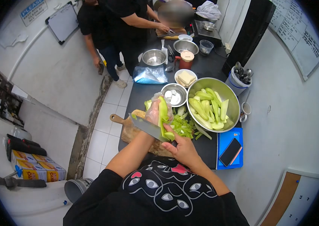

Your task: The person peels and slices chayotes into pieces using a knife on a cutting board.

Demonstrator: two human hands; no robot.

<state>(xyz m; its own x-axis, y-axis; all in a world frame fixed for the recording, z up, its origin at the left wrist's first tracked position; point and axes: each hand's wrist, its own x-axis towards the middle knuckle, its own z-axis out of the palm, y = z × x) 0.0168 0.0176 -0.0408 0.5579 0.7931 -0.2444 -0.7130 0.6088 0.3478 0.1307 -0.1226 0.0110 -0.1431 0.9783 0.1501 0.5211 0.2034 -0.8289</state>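
My left hand (pixel 153 111), in a clear plastic glove, is wrapped round a long pale-green vegetable (pixel 162 111) held upright above the board. My right hand (pixel 184 148) grips a kitchen knife (pixel 146 126) by its handle. Its broad blade points left, across my left wrist. The knife's handle is mostly hidden by my fingers. Below lies a wooden cutting board (pixel 129 133), partly covered by my forearms. Green peelings (pixel 184 127) are heaped on the counter beside it. To the right, a large steel bowl (pixel 235 103) holds several peeled pale-green pieces (pixel 206 105).
Behind my hands stand a small steel bowl (pixel 184 92) with white contents, a bowl of pale blocks (pixel 185 78), a red mug (pixel 186 60) and a plastic bag (pixel 150 75). A phone (pixel 230 151) lies on a blue folder (pixel 236 133). Two people (pixel 116 26) stand at the far end.
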